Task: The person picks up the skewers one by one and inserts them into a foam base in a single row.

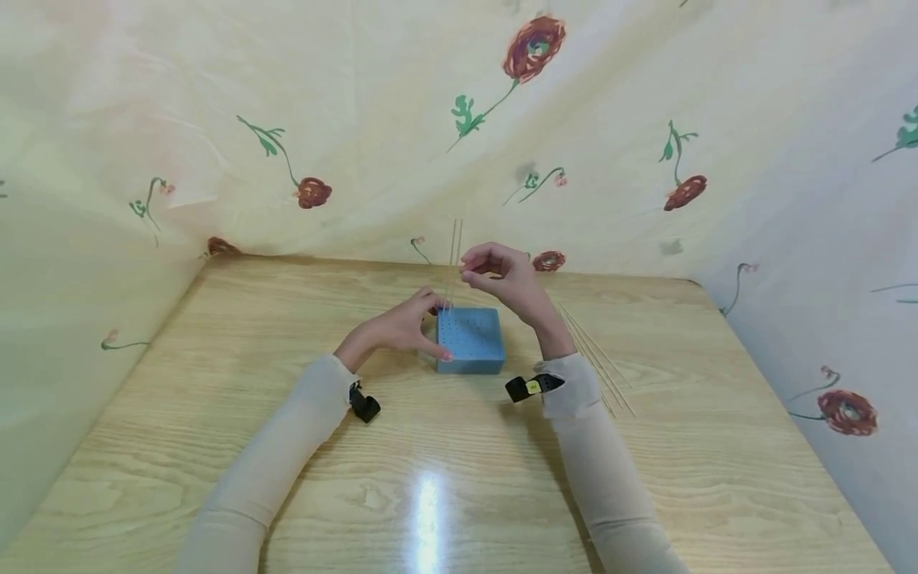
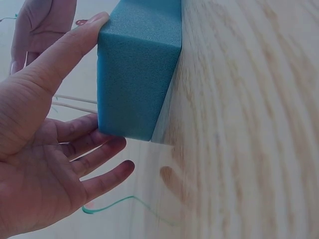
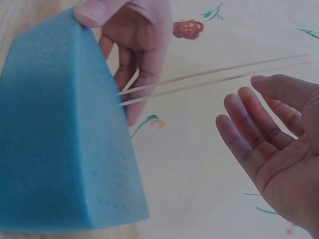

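A blue foam block (image 1: 470, 339) with rows of small holes in its top sits on the table. Two thin wooden sticks (image 3: 214, 75) stand side by side in it near its far left corner. My left hand (image 1: 402, 325) holds the block at its left side, the thumb on the near top edge and the fingers at the far side, as the left wrist view (image 2: 45, 164) shows. Beside the sticks' upper part is my right hand (image 1: 505, 279), its fingers loosely bent and a gap between thumb and fingertips. Whether the thumb touches a stick is hard to tell.
Several more thin sticks (image 1: 598, 363) lie on the wooden table (image 1: 358, 494) to the right, partly behind the right forearm. Flower-printed sheeting (image 1: 387, 119) hangs behind the table and along its sides.
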{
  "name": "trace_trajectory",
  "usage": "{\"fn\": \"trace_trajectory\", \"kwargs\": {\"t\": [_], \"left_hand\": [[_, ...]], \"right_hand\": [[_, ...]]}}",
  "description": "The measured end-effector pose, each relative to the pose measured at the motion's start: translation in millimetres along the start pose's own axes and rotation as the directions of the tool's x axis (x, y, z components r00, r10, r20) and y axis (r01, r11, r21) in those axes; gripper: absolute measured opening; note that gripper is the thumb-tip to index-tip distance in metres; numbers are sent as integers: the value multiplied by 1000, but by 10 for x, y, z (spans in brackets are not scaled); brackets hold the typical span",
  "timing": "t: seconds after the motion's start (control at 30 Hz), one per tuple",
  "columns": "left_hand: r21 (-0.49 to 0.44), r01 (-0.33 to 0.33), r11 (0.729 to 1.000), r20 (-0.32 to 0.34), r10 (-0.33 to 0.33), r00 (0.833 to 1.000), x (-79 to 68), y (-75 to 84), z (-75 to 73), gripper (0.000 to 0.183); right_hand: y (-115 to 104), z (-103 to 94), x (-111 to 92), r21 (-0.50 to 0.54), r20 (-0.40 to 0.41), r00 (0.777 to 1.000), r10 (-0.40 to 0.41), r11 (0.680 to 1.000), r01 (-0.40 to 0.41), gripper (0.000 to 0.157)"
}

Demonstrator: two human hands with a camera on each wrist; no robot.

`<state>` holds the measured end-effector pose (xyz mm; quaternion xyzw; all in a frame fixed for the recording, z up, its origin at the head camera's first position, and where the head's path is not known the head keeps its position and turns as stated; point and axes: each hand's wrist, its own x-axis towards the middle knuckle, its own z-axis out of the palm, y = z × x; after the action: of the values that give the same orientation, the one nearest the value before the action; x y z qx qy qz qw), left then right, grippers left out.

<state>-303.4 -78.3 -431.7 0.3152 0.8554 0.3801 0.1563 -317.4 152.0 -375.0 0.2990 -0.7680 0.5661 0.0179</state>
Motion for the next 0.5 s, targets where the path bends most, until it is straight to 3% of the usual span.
{"fn": "trace_trajectory", "kwargs": {"t": [0.5], "left_hand": [[-6,-2,1000,-5,2,1000,-5,11,17,87]], "right_hand": [[-139,-241,-36,-60,-39,999,30,998,-32,23]]}}
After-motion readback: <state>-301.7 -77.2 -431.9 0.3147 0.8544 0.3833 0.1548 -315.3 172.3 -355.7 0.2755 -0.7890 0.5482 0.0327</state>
